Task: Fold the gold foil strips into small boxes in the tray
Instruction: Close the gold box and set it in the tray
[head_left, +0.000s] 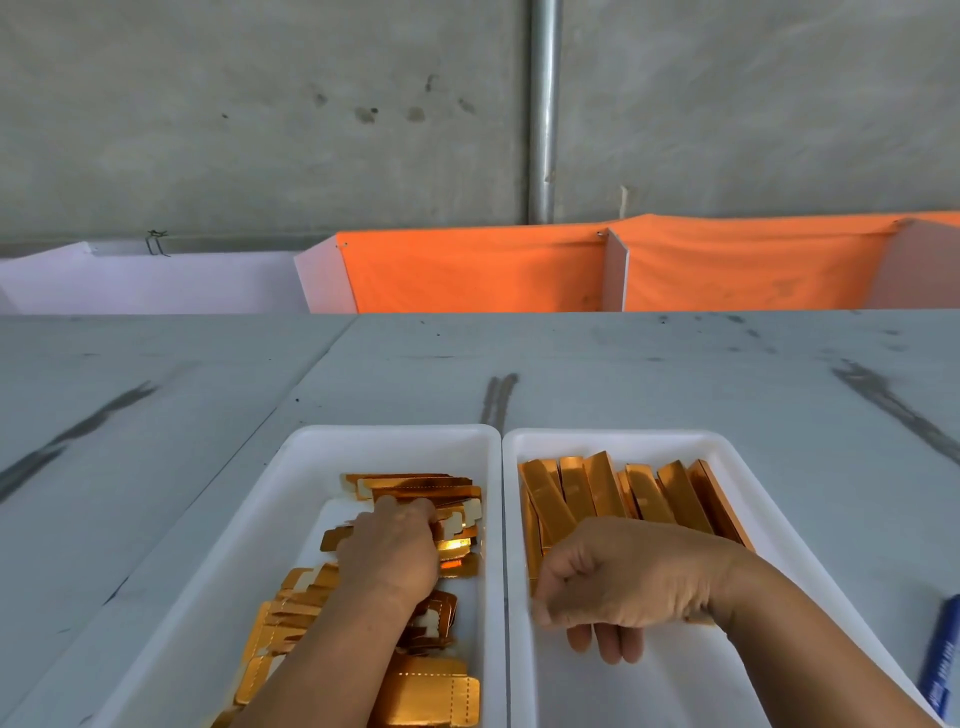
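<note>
Two white trays stand side by side on the table. The left tray (311, 452) holds several flat gold foil strips (291, 618) in loose piles. My left hand (389, 556) reaches into it, its fingers curled down on a gold foil strip (415, 486) at the far pile; the fingertips are mostly hidden. In the right tray (727, 452), several folded gold boxes (602, 488) lean in a row at the far end. My right hand (628, 577) hovers over this tray just in front of the boxes, with loosely bent fingers pointing down and nothing held.
A blue object (940, 660) lies on the grey table at the right edge. Orange cloth-covered partitions (478, 275) and a white box (150, 280) stand behind the table's far edge. A metal pole (544, 104) runs up the concrete wall.
</note>
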